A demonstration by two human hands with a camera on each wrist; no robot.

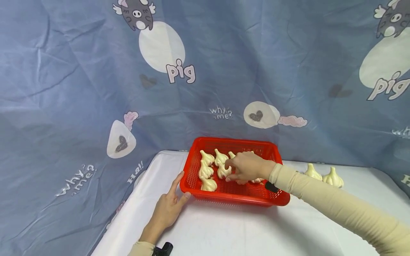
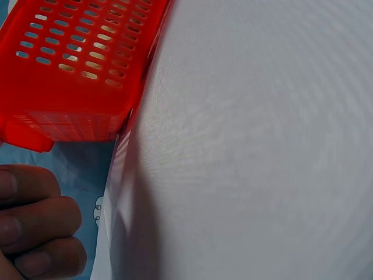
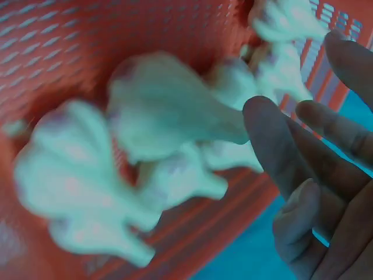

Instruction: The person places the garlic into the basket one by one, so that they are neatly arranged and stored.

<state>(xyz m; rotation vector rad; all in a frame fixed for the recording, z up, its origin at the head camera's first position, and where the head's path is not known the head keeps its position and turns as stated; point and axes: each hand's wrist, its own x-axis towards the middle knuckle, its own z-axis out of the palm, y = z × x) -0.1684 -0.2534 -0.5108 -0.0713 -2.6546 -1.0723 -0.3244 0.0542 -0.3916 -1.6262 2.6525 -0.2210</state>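
A red plastic basket (image 1: 230, 196) with slotted walls holds several garlic bulbs (image 1: 209, 185), cream with purplish bases. My right hand (image 1: 248, 166) reaches inside, over the middle of the basket. Its fingertips are right at the stem of one garlic bulb (image 3: 169, 105), thumb and fingers apart; part of the bulbs is hidden under this hand. At the basket's near left corner is my left hand (image 1: 168, 206), index finger extended along the left side and thumb at the front rim. Its other fingers (image 2: 44, 224) are curled below the basket rim in the left wrist view.
Two more garlic bulbs (image 1: 333, 178) stand on the white table (image 1: 230, 231), right of the basket, partly behind the right forearm. A blue cloth (image 1: 224, 71) printed with pigs hangs close behind the basket and down the left side.
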